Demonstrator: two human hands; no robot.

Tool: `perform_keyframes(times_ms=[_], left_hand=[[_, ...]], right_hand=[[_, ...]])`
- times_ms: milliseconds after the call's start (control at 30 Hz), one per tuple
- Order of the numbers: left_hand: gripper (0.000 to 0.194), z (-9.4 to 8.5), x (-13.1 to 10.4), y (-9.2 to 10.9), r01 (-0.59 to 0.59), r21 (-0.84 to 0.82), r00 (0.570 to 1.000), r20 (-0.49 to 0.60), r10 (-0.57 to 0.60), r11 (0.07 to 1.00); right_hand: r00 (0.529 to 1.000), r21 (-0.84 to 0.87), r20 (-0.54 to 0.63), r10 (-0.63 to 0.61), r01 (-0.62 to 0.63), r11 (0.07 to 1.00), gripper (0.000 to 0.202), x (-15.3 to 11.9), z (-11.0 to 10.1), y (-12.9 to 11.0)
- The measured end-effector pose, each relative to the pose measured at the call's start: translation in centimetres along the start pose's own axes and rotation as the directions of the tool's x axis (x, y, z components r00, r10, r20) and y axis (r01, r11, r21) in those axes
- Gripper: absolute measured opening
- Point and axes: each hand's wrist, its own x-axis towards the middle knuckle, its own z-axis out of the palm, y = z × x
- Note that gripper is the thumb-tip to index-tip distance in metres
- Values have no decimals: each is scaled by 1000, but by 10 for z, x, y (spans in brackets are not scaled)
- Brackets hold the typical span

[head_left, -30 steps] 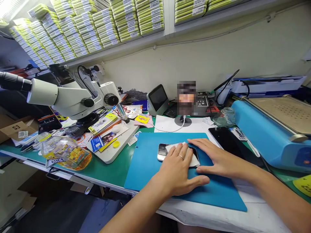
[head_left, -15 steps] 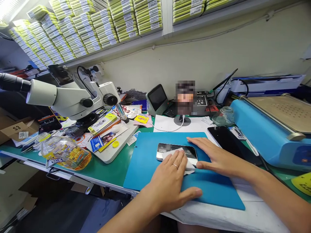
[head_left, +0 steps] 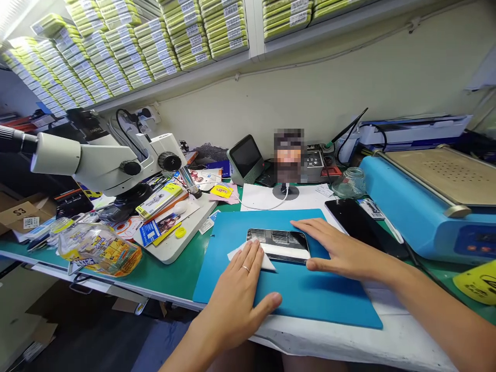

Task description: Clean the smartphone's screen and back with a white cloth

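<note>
A phone with a glossy, reflecting screen lies flat on the blue mat. My left hand, with a ring on one finger, presses a white cloth or tissue down at the phone's left end; its fingers lie flat and the thumb is spread. At the phone's right end rests my right hand, fingers stretched out and thumb apart, touching or very near the phone's edge. Nothing shows in its grasp.
A larger black phone or tablet lies right of the mat, beside a blue machine. To the left stand a microscope and a plastic jar. Behind the mat are a small display and a glass jar.
My left hand and the white cloth have moved left across the phone, uncovering most of its screen. My right hand keeps its place at the phone's right end. The view has shifted slightly.
</note>
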Motion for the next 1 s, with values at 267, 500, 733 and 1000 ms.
perform_keyframes(times_ms=[267,500,733,1000], left_hand=[[78,-17,47,-13,-55,20,998,2,55,998],[85,-9,62,-11,-16,35,999,-37,18,999],[91,-5,35,-2,-10,20,999,-38,11,1000],[87,-11,62,1,-101,18,995,16,101,995]], right_hand=[[1000,3,-3,6,-6,1000,89,3,0,0],[999,-9,39,0,0,1000,85,2,-3,-6],[1000,-4,24,9,-9,1000,84,3,-2,-5],[999,-1,33,5,-4,1000,83,5,-1,-4]])
